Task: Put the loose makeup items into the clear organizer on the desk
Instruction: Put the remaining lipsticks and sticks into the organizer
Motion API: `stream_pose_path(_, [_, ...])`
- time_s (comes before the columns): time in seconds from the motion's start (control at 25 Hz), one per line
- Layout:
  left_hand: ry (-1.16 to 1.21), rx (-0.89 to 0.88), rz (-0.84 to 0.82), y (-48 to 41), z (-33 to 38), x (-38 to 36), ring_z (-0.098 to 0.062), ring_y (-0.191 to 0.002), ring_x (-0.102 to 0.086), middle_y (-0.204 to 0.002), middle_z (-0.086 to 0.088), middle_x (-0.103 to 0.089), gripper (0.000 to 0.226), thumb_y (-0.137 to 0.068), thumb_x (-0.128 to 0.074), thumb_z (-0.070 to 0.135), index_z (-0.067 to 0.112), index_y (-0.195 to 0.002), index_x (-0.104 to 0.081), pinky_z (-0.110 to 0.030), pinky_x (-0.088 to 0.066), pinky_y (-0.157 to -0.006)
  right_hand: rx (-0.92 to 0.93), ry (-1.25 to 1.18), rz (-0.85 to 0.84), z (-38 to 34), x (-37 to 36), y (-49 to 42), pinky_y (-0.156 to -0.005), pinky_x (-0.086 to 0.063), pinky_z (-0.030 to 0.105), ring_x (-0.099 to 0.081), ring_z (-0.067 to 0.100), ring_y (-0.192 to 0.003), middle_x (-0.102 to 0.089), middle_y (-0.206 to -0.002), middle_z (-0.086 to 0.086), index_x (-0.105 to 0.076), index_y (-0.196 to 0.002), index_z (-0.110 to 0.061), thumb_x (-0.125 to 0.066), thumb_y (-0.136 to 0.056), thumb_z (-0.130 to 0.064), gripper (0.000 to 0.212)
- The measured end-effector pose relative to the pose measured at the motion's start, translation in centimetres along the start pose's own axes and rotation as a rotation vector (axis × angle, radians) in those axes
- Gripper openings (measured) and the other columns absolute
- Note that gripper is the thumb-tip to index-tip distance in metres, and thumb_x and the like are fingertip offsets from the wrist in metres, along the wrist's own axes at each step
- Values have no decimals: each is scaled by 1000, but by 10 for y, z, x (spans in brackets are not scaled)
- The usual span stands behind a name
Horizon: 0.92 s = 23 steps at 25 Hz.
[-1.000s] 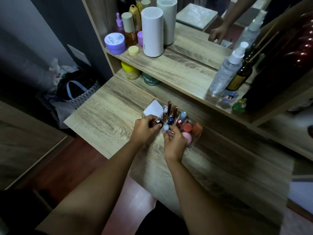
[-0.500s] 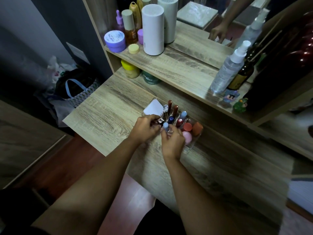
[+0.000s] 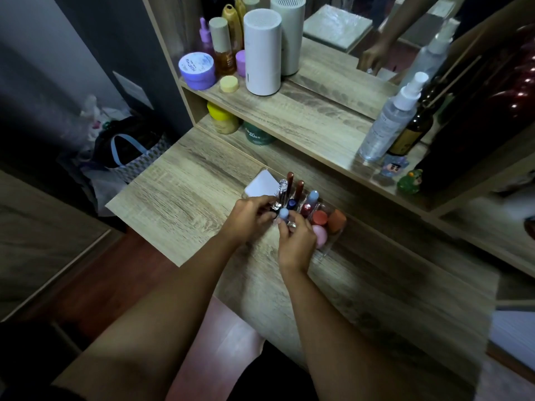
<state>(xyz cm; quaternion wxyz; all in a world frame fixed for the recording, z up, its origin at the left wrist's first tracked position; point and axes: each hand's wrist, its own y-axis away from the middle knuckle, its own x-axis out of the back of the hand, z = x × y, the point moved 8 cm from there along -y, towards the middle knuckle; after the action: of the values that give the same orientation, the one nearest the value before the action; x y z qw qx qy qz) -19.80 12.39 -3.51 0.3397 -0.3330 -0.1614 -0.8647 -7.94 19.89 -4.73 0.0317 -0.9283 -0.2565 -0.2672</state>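
The clear organizer (image 3: 326,250) stands mid-desk and holds upright lip tubes (image 3: 299,189), a dark blue cap (image 3: 291,204), a red cap (image 3: 306,209), and pink (image 3: 320,236), terracotta (image 3: 319,218) and orange (image 3: 337,221) sponges. A white flat case (image 3: 262,183) sits at its far left end. My left hand (image 3: 249,219) pinches a small silver-capped dark item (image 3: 273,206) at the organizer's near left corner. My right hand (image 3: 296,242) grips a tube with a pale blue cap (image 3: 283,213), held upright over the front slots. The hands hide the organizer's front left part.
The wooden desk (image 3: 185,204) has a raised shelf (image 3: 312,123) behind with a white cylinder (image 3: 262,53), jars, a spray bottle (image 3: 389,123) and small figurines (image 3: 409,182). A mirror stands above. Bags lie on the floor at the left.
Both hands stay at the organizer's near left corner, fingertips drawn slightly closer together. The pale blue-capped tube remains between my right fingers.
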Motion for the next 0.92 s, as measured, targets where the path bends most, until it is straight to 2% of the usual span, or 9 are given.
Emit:
stream_pose_path(0.16, [-32, -53, -2, -1, 2, 1, -24, -88, -69, -101, -17, -73, 34, -80, -66, 9, 8, -114, -62, -23, -49, -80, -14, -8, -4, 2, -1, 2, -71, -43, 18, -70, 22, -92, -73, -104, 14, -66, -112, -11, -65, -87, -11, 25])
stream_pose_path(0.4, [-59, -103, 14, -1, 5, 3, -25, -87, -69, -100, -18, -73, 36, -79, -66, 6, 8, -115, -62, -28, -52, -81, -9, -1, 24, 2, 0, 1, -69, -42, 18, -71, 22, -88, -74, -101, 14, -67, -110, -10, -67, -85, -9, 25])
stream_pose_path(0.6, [-43, -58, 11, 0, -1, 3, -24, -90, -69, -100, -18, -73, 42, -79, -67, 8, 9, -121, -57, -24, -49, -82, -11, 12, 24, 3, 1, 1, -70, -44, 17, -70, 20, -90, -73, -103, 13, -67, -110, -8, -67, -84, -5, 26])
stream_pose_path(0.76, [-79, -25, 10, 3, -5, 2, -26, -94, -67, -106, -18, -71, 44, -82, -64, 10, 9, -124, -54, -31, -52, -88, 4, 6, 26, 4, 2, 4, -70, -47, 16, -70, 21, -90, -72, -105, 15, -65, -111, -5, -68, -82, -1, 30])
stream_pose_path(0.8, [-81, -21, 11, 3, -5, 4, -27, -95, -67, -107, -18, -70, 43, -82, -64, 10, 9, -124, -54, -32, -52, -88, -1, -2, 18, 5, 1, 5, -72, -51, 18, -69, 21, -92, -71, -107, 16, -64, -113, -4, -68, -82, -1, 32])
stream_pose_path(0.92, [-70, -25, 31, 7, -2, 11, -28, -94, -66, -107, -20, -69, 40, -83, -62, 8, 7, -122, -55, -33, -53, -88, -33, -8, -13, 8, 2, 10, -84, -57, 35, -66, 27, -101, -67, -113, 17, -63, -115, -3, -68, -83, -4, 32])
